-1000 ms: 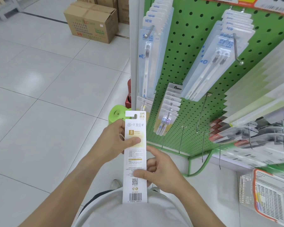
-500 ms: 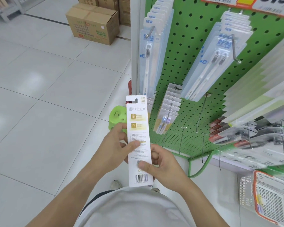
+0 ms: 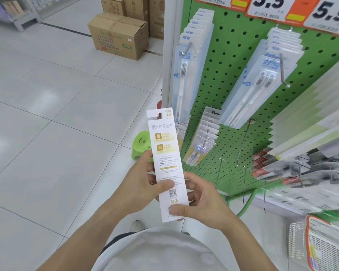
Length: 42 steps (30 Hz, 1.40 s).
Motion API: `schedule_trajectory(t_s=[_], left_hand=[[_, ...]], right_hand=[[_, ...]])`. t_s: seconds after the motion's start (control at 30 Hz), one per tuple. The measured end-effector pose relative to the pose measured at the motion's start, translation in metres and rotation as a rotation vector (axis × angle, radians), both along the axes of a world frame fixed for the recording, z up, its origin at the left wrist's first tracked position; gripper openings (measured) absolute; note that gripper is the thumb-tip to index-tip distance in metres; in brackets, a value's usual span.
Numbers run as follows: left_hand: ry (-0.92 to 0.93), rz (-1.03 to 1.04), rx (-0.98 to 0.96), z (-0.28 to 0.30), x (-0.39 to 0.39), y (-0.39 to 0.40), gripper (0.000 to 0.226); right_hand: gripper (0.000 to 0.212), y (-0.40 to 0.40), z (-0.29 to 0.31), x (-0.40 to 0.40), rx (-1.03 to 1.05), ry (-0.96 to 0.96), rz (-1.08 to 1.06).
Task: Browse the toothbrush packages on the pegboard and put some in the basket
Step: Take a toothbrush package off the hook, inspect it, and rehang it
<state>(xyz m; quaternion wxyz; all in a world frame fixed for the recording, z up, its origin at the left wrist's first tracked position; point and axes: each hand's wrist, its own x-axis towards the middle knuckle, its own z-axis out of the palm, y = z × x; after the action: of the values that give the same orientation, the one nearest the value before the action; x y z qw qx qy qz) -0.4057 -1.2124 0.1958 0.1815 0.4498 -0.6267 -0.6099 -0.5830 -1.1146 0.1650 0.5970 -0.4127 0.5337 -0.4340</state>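
Hands held one white toothbrush package upright before the green pegboard.

Left hand gripped the card at its middle, thumb lying across the printed back; right hand pinched the lower end, thumb over the barcode. More toothbrush packages hung on pegs just beyond. The orange-rimmed basket sat low at the right, well apart from the held card. A cardboard box stood on the tiled floor.

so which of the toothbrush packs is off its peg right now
The white card-backed toothbrush pack held in both hands, left hand at its middle, right hand at its bottom end. The clear blister packs all hang on pegboard hooks.
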Motion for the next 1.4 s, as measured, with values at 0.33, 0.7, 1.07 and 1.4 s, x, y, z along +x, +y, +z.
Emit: schedule_trajectory(t_s=[0.33,0.7,1.07,1.4], left_hand=[[-0.174,0.221,-0.063,0.003,-0.010,0.002,0.102],[0.067,0.394,0.040,-0.010,-0.021,-0.006,0.022],[0.215,0.323,0.235,-0.005,-0.005,-0.017,0.023],[0.283,0.307,0.128,-0.009,-0.015,-0.029,0.008]], right_hand=[[0.041,-0.005,-0.005,0.007,-0.043,0.191,-0.154],[0.057,0.002,-0.017,0.016,-0.202,0.623,-0.160],[0.028,-0.001,-0.024,0.013,-0.028,0.205,-0.235],[0.022,-0.017,-0.022,0.016,0.057,0.644,0.137]])
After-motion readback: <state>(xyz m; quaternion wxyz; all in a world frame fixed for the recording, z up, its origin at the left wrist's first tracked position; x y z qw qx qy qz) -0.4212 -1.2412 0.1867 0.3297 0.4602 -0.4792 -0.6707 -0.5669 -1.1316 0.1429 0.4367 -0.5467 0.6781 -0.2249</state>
